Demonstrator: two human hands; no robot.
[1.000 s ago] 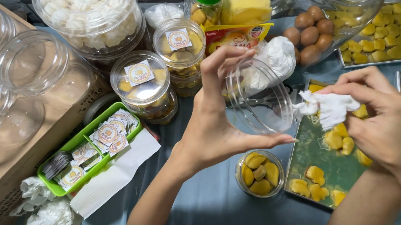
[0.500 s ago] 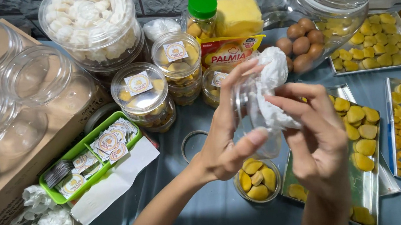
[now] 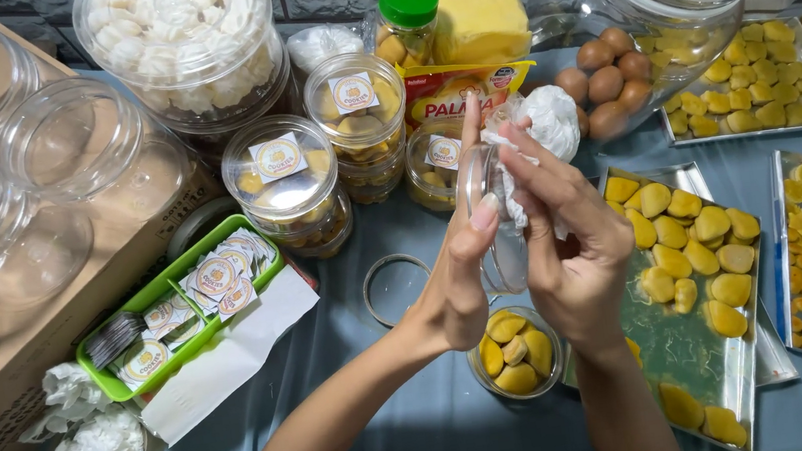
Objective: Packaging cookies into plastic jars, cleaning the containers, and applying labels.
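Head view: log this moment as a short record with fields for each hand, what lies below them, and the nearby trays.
left hand: left hand holds a small clear plastic jar raised above the table
right hand: right hand presses a white tissue into the jar's mouth
below hands: open round tub of yellow cookies on the blue tablecloth
right side: metal tray with yellow cookies
left side: green tray of round stickers
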